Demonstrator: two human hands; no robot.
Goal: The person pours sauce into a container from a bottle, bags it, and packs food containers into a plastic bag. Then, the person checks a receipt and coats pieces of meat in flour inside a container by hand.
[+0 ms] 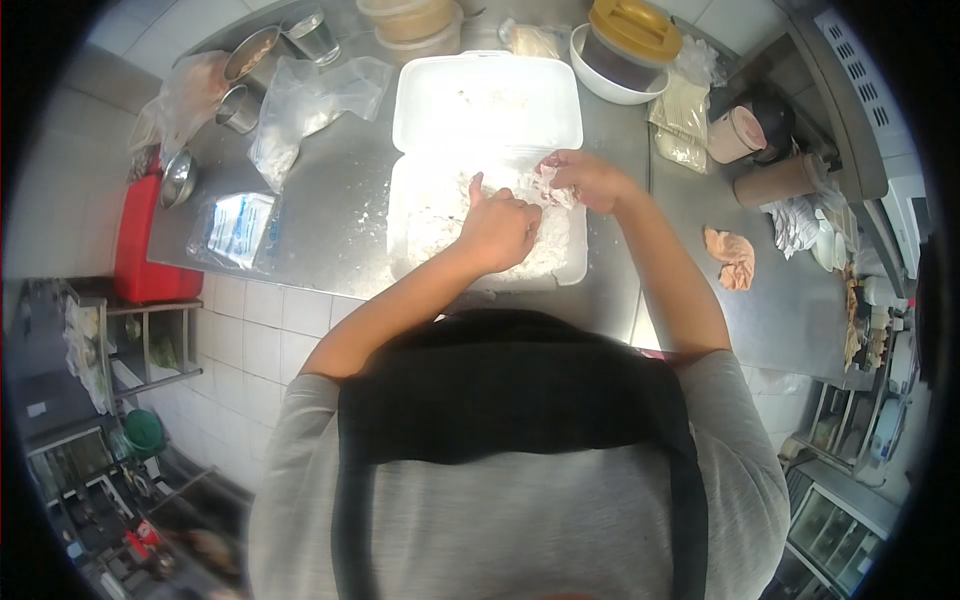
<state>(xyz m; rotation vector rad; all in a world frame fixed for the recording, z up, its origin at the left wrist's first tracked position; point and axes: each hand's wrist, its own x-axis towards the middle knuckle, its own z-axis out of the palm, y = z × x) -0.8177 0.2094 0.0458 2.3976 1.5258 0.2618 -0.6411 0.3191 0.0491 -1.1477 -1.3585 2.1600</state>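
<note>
A white foam box (398,215) lies open on the steel table, its lid (490,115) folded back to the far side. Loose white powder, like flour, covers the inside. My right hand (590,183) is closed on a powder-coated piece of food (556,190) at the box's right side; pinkish patches show through the coating. Over the middle of the powder is my left hand (497,230), its fingers curled and its thumb sticking out. What those fingers hold, if anything, is hidden. The two hands are close together.
At the left are a plastic bag of white powder (285,125), a metal cup (238,108), a glass of water (312,38) and a blue-white packet (238,228). A yellow-lidded container (635,35) sits in a white bowl (598,85). An orange cloth (730,258) lies right.
</note>
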